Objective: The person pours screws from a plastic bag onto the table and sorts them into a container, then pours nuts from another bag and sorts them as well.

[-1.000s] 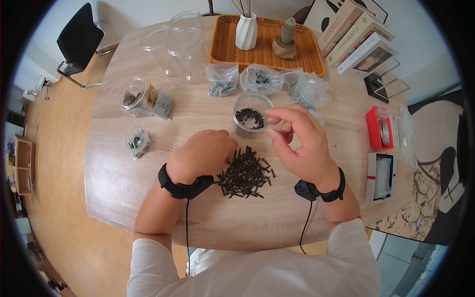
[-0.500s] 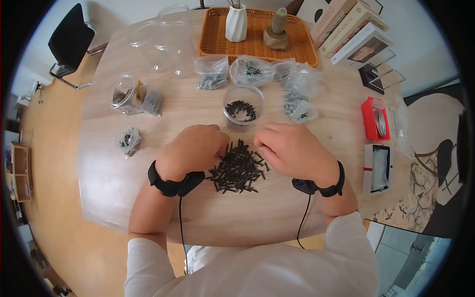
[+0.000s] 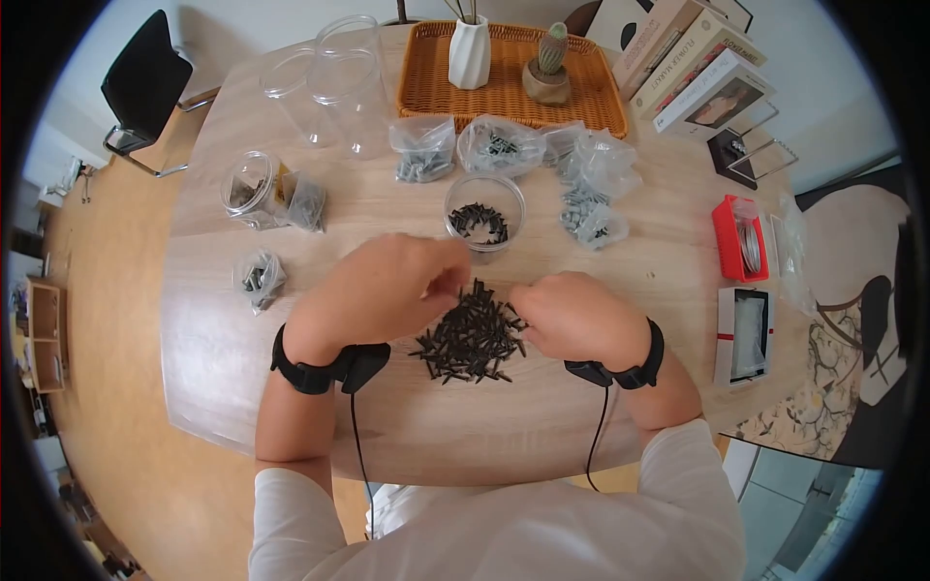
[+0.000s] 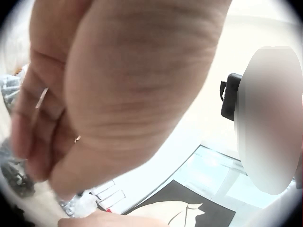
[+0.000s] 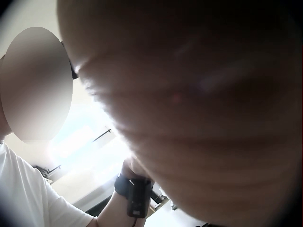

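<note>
A loose pile of black screws (image 3: 472,337) lies on the wooden table in front of the person. Just behind it stands a clear round plastic tub (image 3: 484,213) with more black screws inside. The left hand (image 3: 387,290) is raised between pile and tub, its fingers bent downward. In the left wrist view the thumb (image 4: 71,175) of that hand comes close to the fingertips; whether a screw is between them I cannot tell. The right hand (image 3: 581,315) reaches the pile's right edge with curled fingers, tips hidden. Its palm fills most of the right wrist view.
Behind the tub lie plastic bags of hardware (image 3: 423,150). At left are a clear jar (image 3: 254,189) and a small bag (image 3: 260,279); tall clear containers (image 3: 349,97) and a wicker tray (image 3: 426,82) stand farther back. A red basket (image 3: 727,237) and white box (image 3: 744,339) sit right.
The right hand came down from beside the tub to the pile, its fingers curling in. The left hand, earlier at the pile's left edge, has lifted and turned toward the tub.
</note>
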Motion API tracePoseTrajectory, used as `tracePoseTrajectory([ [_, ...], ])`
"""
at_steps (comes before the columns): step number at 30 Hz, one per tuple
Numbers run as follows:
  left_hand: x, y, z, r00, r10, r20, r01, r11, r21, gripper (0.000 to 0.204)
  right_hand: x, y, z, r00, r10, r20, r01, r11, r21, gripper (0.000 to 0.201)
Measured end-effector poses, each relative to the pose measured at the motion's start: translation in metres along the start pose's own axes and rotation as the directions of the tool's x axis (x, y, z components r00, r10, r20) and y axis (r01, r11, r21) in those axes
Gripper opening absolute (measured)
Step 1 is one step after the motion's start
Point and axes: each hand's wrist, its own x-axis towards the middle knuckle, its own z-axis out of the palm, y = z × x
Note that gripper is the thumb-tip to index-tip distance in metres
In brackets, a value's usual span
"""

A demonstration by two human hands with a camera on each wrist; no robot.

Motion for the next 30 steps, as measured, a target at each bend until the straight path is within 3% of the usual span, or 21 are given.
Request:
tracePoseTrajectory([
  [2, 0.002, 0.01, -0.001, 0.94, 0.047, -0.339, -0.17, 0.924, -0.343, 0.02, 0.001, -0.001, 0.0, 1.0, -0.007, 0.021, 0.007, 1.0, -0.013, 0.025],
  [3, 0.004, 0.012, 0.002, 0.939, 0.048, -0.341, -0.171, 0.924, -0.342, 0.02, 0.001, -0.002, -0.001, 1.0, -0.008, 0.02, 0.008, 1.0, -0.015, 0.025],
  [5, 0.008, 0.013, 0.007, 0.79, 0.081, -0.607, -0.325, 0.895, -0.304, 0.025, 0.001, -0.004, -0.004, 1.0, 0.008, 0.022, -0.008, 1.0, 0.01, 0.029],
  [6, 0.009, 0.012, 0.007, 0.79, 0.081, -0.608, -0.325, 0.896, -0.303, 0.025, 0.002, -0.004, -0.005, 1.0, 0.007, 0.021, -0.007, 1.0, 0.009, 0.029],
  [8, 0.01, 0.01, 0.007, 0.708, 0.097, -0.7, -0.323, 0.925, -0.198, 0.034, 0.001, -0.004, -0.004, 1.0, 0.002, 0.003, -0.002, 1.0, 0.018, 0.029],
  [12, 0.016, 0.007, 0.009, 0.686, 0.094, -0.722, -0.31, 0.935, -0.173, 0.046, 0.001, -0.003, -0.004, 1.0, -0.014, -0.016, 0.014, 1.0, 0.018, 0.028],
  [14, 0.021, 0.01, 0.012, 0.563, 0.043, -0.825, -0.298, 0.942, -0.154, 0.045, 0.001, -0.004, -0.005, 1.0, 0.008, 0.009, -0.008, 1.0, 0.018, 0.028],
  [15, 0.022, 0.008, 0.012, 0.564, 0.042, -0.825, -0.297, 0.942, -0.155, 0.045, 0.001, -0.003, -0.004, 1.0, 0.009, 0.01, -0.009, 1.0, 0.019, 0.028],
  [17, 0.02, 0.002, 0.011, 0.488, 0.007, -0.873, -0.354, 0.916, -0.19, 0.047, 0.0, 0.0, 0.0, 1.0, -0.019, -0.018, 0.019, 1.0, 0.019, 0.028],
  [19, 0.013, -0.001, 0.006, 0.51, 0.021, -0.86, -0.345, 0.921, -0.182, 0.04, 0.0, 0.0, 0.0, 1.0, -0.014, -0.018, 0.014, 1.0, 0.019, 0.029],
  [21, 0.006, 0.002, -0.001, 0.622, 0.012, -0.783, -0.245, 0.953, -0.179, 0.023, 0.001, 0.0, 0.001, 1.0, -0.011, -0.014, 0.011, 1.0, 0.021, 0.029],
  [22, 0.002, 0.002, -0.004, 0.623, 0.011, -0.782, -0.244, 0.953, -0.181, 0.023, 0.001, -0.001, 0.001, 1.0, -0.01, -0.012, 0.01, 1.0, 0.015, 0.03],
  [24, -0.004, 0.001, -0.01, 0.896, 0.008, -0.443, -0.091, 0.982, -0.166, 0.011, 0.001, -0.001, 0.0, 1.0, -0.007, -0.013, 0.007, 1.0, 0.006, 0.03],
  [25, -0.005, -0.002, -0.009, 0.896, 0.011, -0.445, -0.093, 0.982, -0.164, 0.011, 0.002, -0.002, -0.001, 1.0, 0.006, 0.009, -0.006, 1.0, 0.005, 0.031],
  [27, -0.004, -0.013, 0.001, 0.973, 0.115, -0.198, -0.102, 0.992, 0.078, 0.01, 0.002, -0.002, 0.0, 0.999, 0.019, 0.032, -0.019, 1.0, 0.004, 0.031],
  [30, 0.004, -0.019, 0.019, 0.981, 0.108, -0.159, -0.09, 0.989, 0.114, 0.014, 0.002, -0.001, 0.001, 1.0, 0.008, 0.014, -0.009, 0.999, 0.037, 0.028],
])
